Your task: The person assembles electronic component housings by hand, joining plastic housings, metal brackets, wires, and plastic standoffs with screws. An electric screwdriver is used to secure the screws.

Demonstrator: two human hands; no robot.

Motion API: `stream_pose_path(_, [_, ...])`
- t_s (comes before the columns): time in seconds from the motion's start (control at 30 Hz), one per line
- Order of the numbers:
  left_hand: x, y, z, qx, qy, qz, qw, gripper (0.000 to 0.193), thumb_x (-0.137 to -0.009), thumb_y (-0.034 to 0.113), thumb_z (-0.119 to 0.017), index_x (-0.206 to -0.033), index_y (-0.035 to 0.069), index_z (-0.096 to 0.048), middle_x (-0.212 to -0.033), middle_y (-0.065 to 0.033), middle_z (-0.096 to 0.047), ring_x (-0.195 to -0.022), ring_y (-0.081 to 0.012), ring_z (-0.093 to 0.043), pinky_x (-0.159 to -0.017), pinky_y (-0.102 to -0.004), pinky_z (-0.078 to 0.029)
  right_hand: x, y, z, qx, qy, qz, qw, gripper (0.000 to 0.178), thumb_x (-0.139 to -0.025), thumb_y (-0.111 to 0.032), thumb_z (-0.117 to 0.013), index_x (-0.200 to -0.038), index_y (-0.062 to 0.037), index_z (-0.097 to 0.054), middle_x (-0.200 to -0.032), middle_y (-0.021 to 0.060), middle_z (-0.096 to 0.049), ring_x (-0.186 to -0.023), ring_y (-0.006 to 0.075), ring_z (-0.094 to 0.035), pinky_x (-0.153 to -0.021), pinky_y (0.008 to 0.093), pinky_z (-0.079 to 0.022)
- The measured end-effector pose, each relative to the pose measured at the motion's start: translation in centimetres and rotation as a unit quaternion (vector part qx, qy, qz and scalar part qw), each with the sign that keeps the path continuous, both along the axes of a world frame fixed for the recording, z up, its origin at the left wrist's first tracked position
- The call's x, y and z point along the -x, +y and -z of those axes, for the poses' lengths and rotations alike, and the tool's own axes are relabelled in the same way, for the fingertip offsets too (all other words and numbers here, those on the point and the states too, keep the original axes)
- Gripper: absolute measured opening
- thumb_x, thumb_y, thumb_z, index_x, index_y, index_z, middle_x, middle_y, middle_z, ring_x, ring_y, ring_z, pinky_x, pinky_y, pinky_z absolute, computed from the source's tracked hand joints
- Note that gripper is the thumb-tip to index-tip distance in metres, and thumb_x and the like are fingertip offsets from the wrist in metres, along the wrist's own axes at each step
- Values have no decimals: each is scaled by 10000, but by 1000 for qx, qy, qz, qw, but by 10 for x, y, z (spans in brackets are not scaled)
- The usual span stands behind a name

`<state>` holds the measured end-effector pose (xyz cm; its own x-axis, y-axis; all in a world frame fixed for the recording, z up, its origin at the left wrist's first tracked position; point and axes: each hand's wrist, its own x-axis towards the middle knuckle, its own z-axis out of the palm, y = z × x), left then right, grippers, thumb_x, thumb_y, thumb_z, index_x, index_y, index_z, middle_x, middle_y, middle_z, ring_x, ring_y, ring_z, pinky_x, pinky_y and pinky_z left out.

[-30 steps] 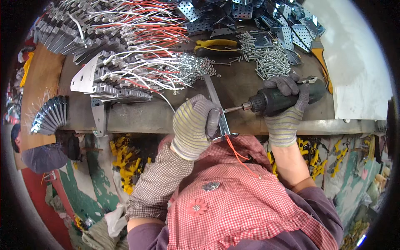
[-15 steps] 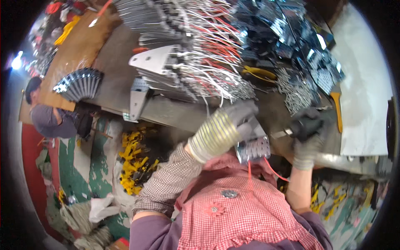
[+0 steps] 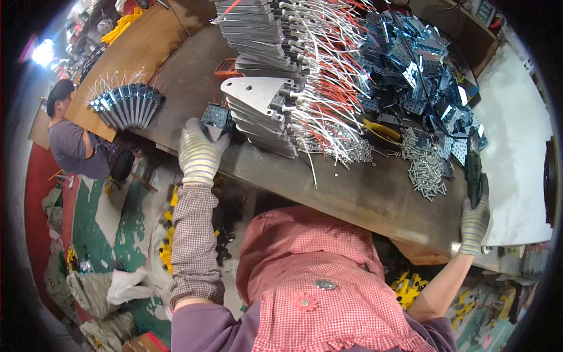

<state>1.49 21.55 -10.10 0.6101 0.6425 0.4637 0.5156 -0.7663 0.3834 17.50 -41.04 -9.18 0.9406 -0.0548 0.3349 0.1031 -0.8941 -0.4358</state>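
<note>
Gripped in my gloved left hand [image 3: 201,154] is a metal bracket with a perforated cover plate [image 3: 216,116]. It is at the left side of the stack of grey triangular brackets [image 3: 253,89], and my fingers and the stack hide part of it. At the right end of the table, my gloved right hand [image 3: 475,220] is closed round a dark hand tool [image 3: 473,171] that looks like an electric screwdriver. White and red wires [image 3: 328,88] trail from the stacked brackets. Beside the tool lies a heap of silver screws [image 3: 427,170].
Shiny perforated metal plates [image 3: 404,67] are piled at the back right. Yellow-handled pliers [image 3: 381,130] lie by the screws. A fanned row of assembled brackets [image 3: 126,107] stands at the left, near another person [image 3: 76,138]. A white sheet [image 3: 516,146] borders the table's right end.
My left hand has carried the perforated metal part from in front of my apron up and left to the stack. My right hand has moved right with the dark tool.
</note>
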Motion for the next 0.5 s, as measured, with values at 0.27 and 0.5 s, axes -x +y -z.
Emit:
stream_pose_path(0.27, [10,-1,9,78,-29,18,996,590,-723,199,-945,-1113,-12,-556,-972,-157,-627,-876,-330,-621,-837,-447,-542,-9,-2,7,106,7,41,994,705,-931,-105,-694,-1593,-181,-465,-1417,200,-656,-1272,413,-631,-1059,466,-512])
stream_pose_path(0.5, [-32,-77,-106,-155,-68,347,922,518,-834,-31,-618,-1342,60,-658,-1340,-193,-634,-1235,-402,-596,-1101,-480,-462,-16,-20,12,162,-5,37,986,601,-929,-252,-718,-1501,-137,-572,-1278,186,-706,-1170,398,-668,-984,486,-539])
